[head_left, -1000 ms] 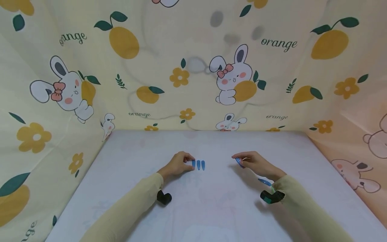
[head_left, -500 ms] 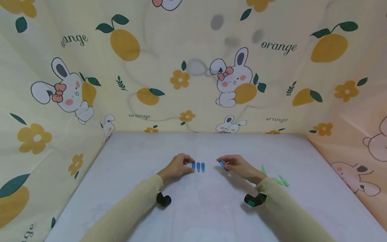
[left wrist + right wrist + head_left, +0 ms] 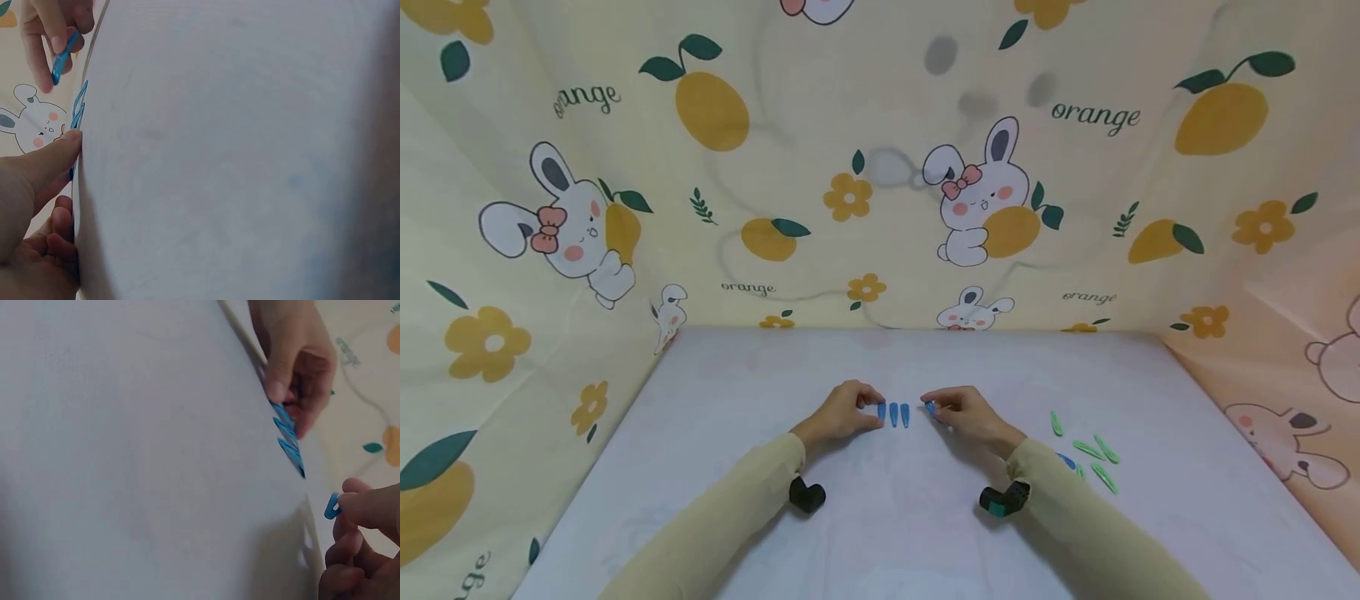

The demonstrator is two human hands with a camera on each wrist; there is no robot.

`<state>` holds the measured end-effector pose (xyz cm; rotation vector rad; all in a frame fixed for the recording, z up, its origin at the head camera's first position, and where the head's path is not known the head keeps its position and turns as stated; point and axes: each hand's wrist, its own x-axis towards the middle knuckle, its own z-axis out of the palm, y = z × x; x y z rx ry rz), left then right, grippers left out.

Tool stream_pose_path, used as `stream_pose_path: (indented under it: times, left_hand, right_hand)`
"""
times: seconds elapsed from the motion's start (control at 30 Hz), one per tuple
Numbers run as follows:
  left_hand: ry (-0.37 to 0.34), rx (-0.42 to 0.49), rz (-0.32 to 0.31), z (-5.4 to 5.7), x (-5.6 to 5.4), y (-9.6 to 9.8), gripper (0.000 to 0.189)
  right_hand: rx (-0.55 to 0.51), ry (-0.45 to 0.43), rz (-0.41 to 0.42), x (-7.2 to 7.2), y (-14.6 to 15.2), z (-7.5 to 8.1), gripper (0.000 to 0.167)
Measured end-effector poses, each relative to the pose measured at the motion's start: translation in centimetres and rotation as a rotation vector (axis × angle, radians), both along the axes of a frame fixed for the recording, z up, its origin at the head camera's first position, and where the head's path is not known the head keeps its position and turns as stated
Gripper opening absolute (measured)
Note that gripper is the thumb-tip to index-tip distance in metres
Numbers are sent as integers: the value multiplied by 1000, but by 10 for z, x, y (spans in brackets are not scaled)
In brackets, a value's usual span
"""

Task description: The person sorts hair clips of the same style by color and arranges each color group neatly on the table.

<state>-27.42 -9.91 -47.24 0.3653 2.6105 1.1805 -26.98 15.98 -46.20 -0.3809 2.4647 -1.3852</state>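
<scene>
Three blue snap hair clips stand side by side in a row in the middle of the table. My left hand [image 3: 842, 412] holds the leftmost clip [image 3: 881, 412] between thumb and forefinger at its two ends. Right beside it lie the middle clip [image 3: 893, 415] and the right-hand one [image 3: 905, 416]. Just right of the row, my right hand [image 3: 976, 414] pinches another blue hair clip [image 3: 332, 507] by one end, tilted and raised above the tabletop. In the left wrist view this pinched clip [image 3: 64, 59] shows at the upper left.
Several green hair clips [image 3: 1105, 450] lie scattered on the white table [image 3: 880, 517] to the right. One more blue clip [image 3: 1066, 461] lies among them, partly behind the right sleeve [image 3: 1090, 517]. A printed curtain [image 3: 880, 108] encloses the back and sides.
My right hand has moved left toward the row, bringing its blue hair clip along. This uncovers the green clips at right. My left hand stays on the leftmost clip.
</scene>
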Motion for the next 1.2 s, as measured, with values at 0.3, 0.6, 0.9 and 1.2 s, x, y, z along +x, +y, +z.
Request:
stream_pose_path:
  times: [0.3, 0.6, 0.9, 1.2]
  left_hand:
    - [9, 5, -8, 2, 0, 1, 38]
    - [19, -3, 0, 2, 1, -1, 37]
    - [17, -16, -13, 0, -1, -1, 37]
    - [33, -4, -19, -1, 1, -1, 37]
  right_hand:
    - [59, 55, -12, -2, -19, -5, 28]
    - [184, 63, -45, -3, -29, -3, 24]
    - [206, 68, -93, -4, -29, -5, 24]
    - [217, 87, -88, -3, -29, -8, 25]
